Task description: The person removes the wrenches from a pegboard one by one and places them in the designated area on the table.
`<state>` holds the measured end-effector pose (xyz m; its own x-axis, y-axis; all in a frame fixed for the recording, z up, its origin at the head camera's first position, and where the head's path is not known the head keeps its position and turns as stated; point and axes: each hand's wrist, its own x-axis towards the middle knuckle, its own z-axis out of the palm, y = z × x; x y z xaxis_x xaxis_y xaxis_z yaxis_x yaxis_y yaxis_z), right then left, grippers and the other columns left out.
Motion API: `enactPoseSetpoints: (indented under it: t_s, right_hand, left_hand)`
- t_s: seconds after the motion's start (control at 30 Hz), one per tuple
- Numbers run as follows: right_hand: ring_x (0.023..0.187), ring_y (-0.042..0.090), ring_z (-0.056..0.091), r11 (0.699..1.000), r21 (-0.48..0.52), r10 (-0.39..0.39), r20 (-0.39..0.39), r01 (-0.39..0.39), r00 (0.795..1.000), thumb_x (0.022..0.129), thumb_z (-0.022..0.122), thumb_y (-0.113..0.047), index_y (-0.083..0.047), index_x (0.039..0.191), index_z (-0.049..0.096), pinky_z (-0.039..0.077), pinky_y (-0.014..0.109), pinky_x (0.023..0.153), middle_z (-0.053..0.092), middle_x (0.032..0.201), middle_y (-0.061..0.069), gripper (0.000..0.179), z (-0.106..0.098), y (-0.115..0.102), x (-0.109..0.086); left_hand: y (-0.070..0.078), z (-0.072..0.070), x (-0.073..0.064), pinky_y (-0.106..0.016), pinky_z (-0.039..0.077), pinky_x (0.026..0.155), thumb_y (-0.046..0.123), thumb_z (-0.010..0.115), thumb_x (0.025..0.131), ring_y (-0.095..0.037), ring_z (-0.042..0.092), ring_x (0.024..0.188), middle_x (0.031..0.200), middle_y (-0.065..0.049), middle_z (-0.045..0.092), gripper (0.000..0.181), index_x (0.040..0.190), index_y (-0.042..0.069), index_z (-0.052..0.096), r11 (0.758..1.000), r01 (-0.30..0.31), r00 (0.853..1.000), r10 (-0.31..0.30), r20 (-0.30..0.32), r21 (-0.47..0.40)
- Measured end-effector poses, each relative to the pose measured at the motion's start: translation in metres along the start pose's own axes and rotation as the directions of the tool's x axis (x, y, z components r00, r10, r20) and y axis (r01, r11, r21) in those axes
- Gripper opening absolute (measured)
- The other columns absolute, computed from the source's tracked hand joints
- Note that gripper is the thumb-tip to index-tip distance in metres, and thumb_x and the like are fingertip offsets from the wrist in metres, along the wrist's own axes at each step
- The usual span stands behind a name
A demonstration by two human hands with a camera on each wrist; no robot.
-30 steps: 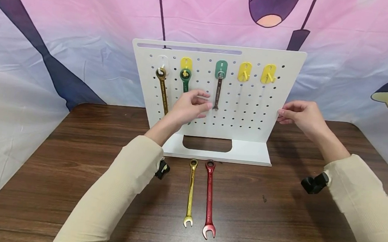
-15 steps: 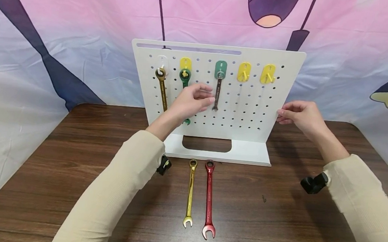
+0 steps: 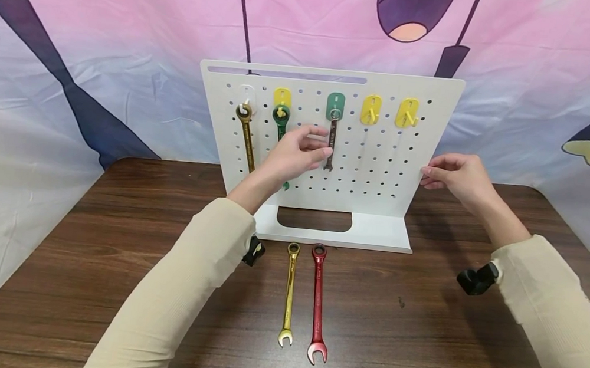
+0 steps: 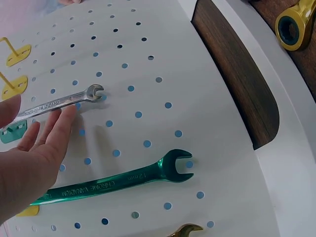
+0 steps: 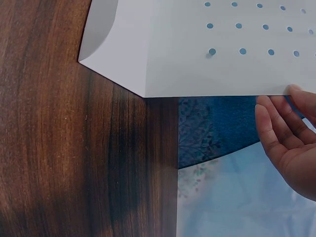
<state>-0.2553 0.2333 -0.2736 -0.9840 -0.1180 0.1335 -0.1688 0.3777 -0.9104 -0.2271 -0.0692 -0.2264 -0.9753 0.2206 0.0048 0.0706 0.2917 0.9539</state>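
Observation:
A small silver combination wrench [image 3: 331, 143] hangs from a green hook [image 3: 336, 101] on the white pegboard [image 3: 364, 182]. My left hand [image 3: 298, 152] is at this wrench with thumb and fingers parted; in the left wrist view its fingertips [image 4: 70, 112] lie along the wrench's side. Left of it hang a green wrench [image 4: 113, 183], partly behind that hand, and a bronze-gold wrench [image 3: 247, 135]. My right hand [image 3: 458, 173] pinches the pegboard's right edge between thumb and fingers, as the right wrist view also shows.
A yellow-gold wrench [image 3: 290, 293] and a larger red wrench [image 3: 318, 305] lie on the brown wooden table [image 3: 391, 347] before the board. Two yellow hooks [image 3: 371, 109] at the board's right hold nothing. A printed cloth [image 3: 155, 28] hangs behind.
My left hand has moved slightly right and up, from beside the green wrench to the silver wrench. The right hand has stayed on the board's edge.

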Motion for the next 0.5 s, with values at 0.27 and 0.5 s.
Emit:
enactPoseSetpoints:
  t_s: [0.27, 0.5]
  right_hand:
    - [0.068, 0.015, 0.065, 1.000, -0.003, 0.005, 0.000, -0.005, 1.000, 0.086, 0.063, -0.007, 0.015, 0.096, 0.057, 0.057, 0.029, 0.064, 0.067, 0.074, 0.002, 0.025, -0.0002, 0.0001, 0.0001]
    - [0.067, 0.012, 0.065, 1.000, -0.022, 0.002, 0.000, -0.002, 1.000, 0.087, 0.062, -0.008, 0.015, 0.097, 0.056, 0.057, 0.028, 0.064, 0.067, 0.075, 0.003, 0.027, -0.0005, 0.0003, 0.0004]
  left_hand:
    - [-0.0013, 0.0041, 0.0003, -0.021, 0.053, 0.079, 0.011, 0.059, 0.090, -0.021, 0.056, 0.101, 0.113, -0.012, 0.054, 0.041, 0.128, 0.008, 0.046, 0.999, -0.017, 1.000, 0.018, 0.009, -0.031]
    - [0.0005, 0.0075, -0.0008, -0.022, 0.053, 0.078, 0.010, 0.059, 0.089, -0.021, 0.056, 0.099, 0.112, -0.013, 0.055, 0.040, 0.127, 0.007, 0.046, 1.000, -0.010, 1.000, 0.010, 0.009, -0.027]
